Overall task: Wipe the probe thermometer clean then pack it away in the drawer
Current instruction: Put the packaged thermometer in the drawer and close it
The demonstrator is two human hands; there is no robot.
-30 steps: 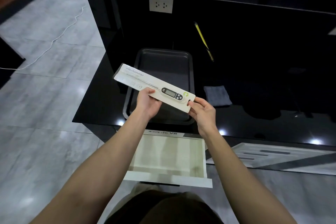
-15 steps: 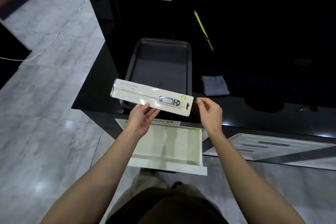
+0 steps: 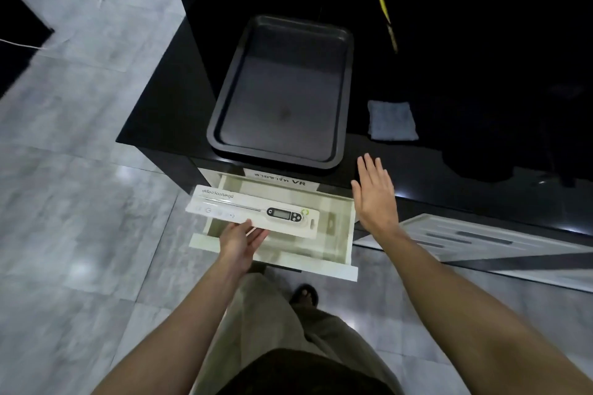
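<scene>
Left hand [image 3: 240, 242]: palm up, my fingers [image 3: 256, 234] under the near long edge of the pack [image 3: 253, 211], gripping it from below.
Right hand [image 3: 375, 194]: flat and spread, holding nothing, over the bench [image 3: 449, 176] edge just right of the drawer [image 3: 321, 234]; apart from the pack.
Pack: white card with clear front, lying level and crosswise over the open drawer, its left end past the drawer's left wall.
Thermometer [image 3: 284, 213]: sealed inside the pack, black-and-white head with display toward the right, thin probe running left.
Drawer: pulled out below the bench front, pale inside; cannot tell whether the pack touches its rim.
Tray [image 3: 279, 154]: dark, on the bench just behind the drawer.
Cloth [image 3: 391, 120]: grey, folded, on the bench right of the tray, well apart from both my hands.
</scene>
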